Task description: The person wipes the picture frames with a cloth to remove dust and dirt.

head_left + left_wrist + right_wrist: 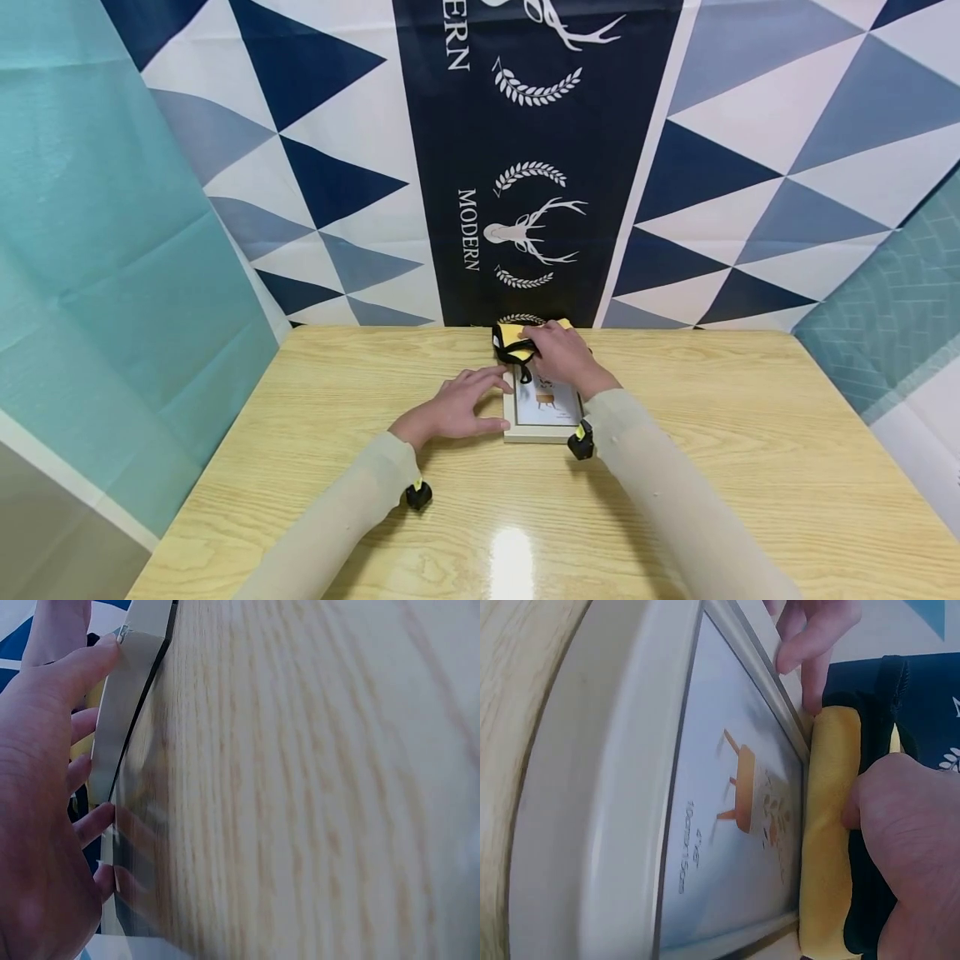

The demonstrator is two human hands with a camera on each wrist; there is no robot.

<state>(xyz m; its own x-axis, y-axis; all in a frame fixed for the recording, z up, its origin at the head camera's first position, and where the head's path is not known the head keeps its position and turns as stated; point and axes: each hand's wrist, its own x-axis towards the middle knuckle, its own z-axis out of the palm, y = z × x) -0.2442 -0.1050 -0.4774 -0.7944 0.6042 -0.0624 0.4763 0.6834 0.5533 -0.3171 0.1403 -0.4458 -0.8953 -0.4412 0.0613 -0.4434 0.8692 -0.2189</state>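
Note:
A cream picture frame point(540, 434) lies flat on the wooden table, its printed insert point(727, 862) showing an orange chair and size lettering. My left hand point(457, 408) is at the frame's left side, fingers spread, with the thumb near the front corner and the fingertips along the edge, as the left wrist view also shows. Over the far part of the frame, my right hand point(561, 354) grips a folded yellow cloth point(829, 825) with black trim. The cloth rests against the insert's far end and hides that part of the frame.
The light wooden table point(337, 383) extends around the frame on both sides. Right behind its far edge hangs a patterned curtain point(525, 125) with triangles and deer heads. A teal sheet point(112, 208) hangs at the left.

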